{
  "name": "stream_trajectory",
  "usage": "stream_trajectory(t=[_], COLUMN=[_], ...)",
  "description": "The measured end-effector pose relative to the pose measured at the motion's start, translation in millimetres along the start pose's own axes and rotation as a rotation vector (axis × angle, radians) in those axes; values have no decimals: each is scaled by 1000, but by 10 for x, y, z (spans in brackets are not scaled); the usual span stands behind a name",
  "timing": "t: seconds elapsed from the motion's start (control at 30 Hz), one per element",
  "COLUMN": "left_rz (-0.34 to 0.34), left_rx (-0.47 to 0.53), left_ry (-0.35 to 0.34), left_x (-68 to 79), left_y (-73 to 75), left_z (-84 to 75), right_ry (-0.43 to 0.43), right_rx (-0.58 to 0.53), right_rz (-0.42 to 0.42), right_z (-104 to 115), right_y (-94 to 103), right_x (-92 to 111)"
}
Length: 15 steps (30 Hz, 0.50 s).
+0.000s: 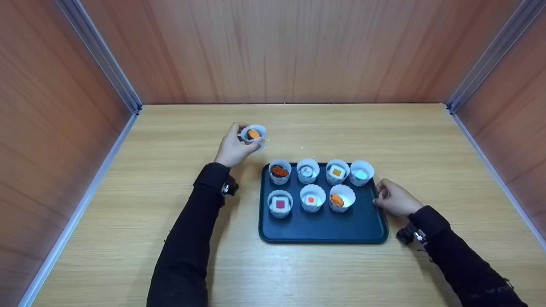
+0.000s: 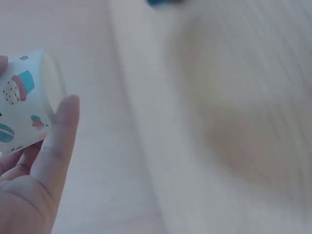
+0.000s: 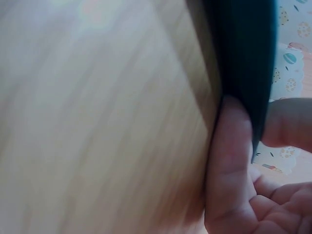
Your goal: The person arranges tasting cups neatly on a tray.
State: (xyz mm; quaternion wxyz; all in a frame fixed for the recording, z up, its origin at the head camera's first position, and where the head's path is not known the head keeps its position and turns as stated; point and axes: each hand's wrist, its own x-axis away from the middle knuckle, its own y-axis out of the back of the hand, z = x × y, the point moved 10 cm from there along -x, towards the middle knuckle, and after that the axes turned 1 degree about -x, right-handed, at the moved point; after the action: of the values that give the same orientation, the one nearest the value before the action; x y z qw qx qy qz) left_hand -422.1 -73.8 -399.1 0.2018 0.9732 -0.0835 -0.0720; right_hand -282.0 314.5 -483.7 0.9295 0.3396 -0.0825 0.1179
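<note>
My left hand (image 1: 234,148) grips a small white paper cup (image 2: 29,97) printed with cupcakes, held over the table to the left of and behind the tray. Inside this cup lies an orange-topped piece (image 1: 254,134) that looks like toy sushi. With thumb and finger, my right hand (image 1: 397,198) pinches the right rim of the dark rectangular tray (image 1: 324,232). Several similar cups stand on it in two rows. Among them are a cup with a red-topped piece (image 1: 280,171), one with a pink-centred white square (image 1: 280,204), and one with an orange piece (image 1: 336,200).
Wooden panels (image 1: 281,51) with grey metal corner strips (image 1: 106,55) enclose the light wooden table (image 1: 192,123) at the back and both sides. Tiny pale specks (image 1: 301,147) dot the table behind the tray. A wrist camera (image 1: 230,186) sits on the left sleeve.
</note>
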Motion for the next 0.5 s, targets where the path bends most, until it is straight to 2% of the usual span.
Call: stream_trajectory(t=[0.23,0.37,0.5], left_rz=[75,124,149], left_rx=[16,34,40], left_ry=[-130,-152,-174], left_x=[275,455,618], left_y=[-275,-431,-557], left_z=[-461,-625,-715], right_ry=[-36,-37,-39], right_rx=[4,1,-10], right_rz=[2,1,6], right_z=[-50,-47,-44], right_y=[25,29,25], right_x=[8,15,20])
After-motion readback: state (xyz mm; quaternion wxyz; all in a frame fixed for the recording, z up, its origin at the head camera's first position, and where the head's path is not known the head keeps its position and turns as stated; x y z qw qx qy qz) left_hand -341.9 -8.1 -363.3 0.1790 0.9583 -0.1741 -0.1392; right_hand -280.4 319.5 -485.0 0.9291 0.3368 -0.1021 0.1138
